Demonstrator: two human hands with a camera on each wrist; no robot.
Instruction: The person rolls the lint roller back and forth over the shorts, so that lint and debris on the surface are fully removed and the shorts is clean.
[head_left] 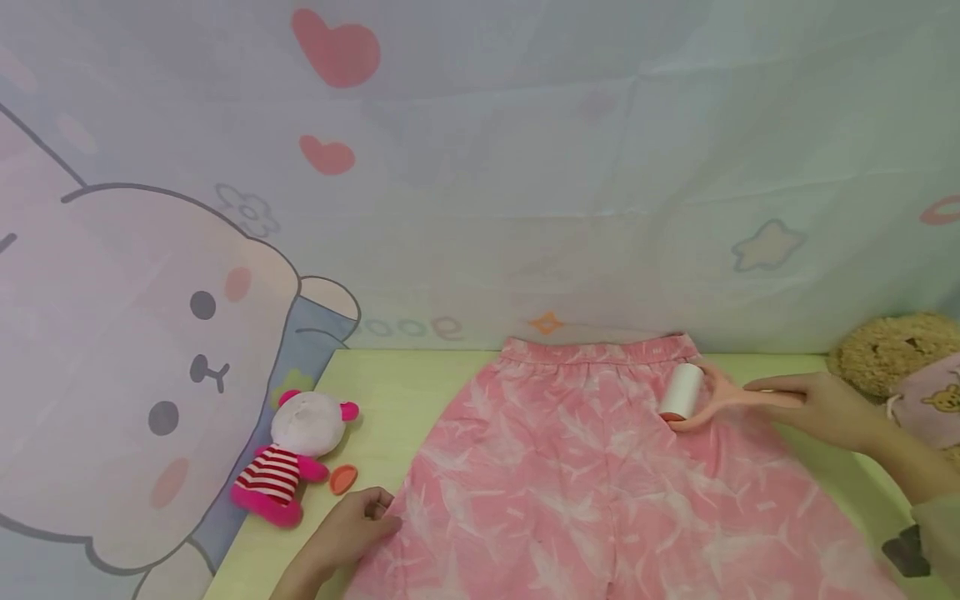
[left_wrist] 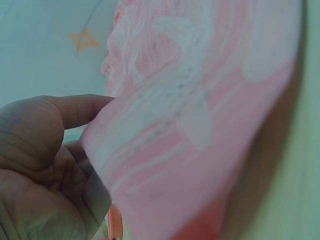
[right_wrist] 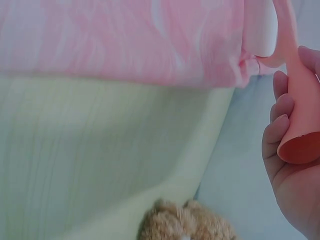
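Pink pants point(head_left: 540, 467) with a white feather-like print lie spread on the pale green table, waistband toward the wall. My left hand point(head_left: 354, 527) pinches their left edge between thumb and fingers; in the left wrist view that hand point(left_wrist: 55, 165) lifts a fold of the cloth point(left_wrist: 165, 130). My right hand point(head_left: 832, 412) grips the handle of a peach lint roller point(head_left: 723, 398), whose white roll point(head_left: 684, 390) is over the upper right of the pants, below the waistband. In the right wrist view the fingers point(right_wrist: 284, 107) curl round the handle point(right_wrist: 302, 100).
A plush bear in a striped shirt point(head_left: 273, 473) lies at the left, beside a small orange-red cap point(head_left: 343, 479). A brown teddy bear point(head_left: 888, 354) sits at the right edge, and a dark object point(head_left: 907, 550) is near the right sleeve. A printed curtain point(head_left: 525, 208) hangs behind the table.
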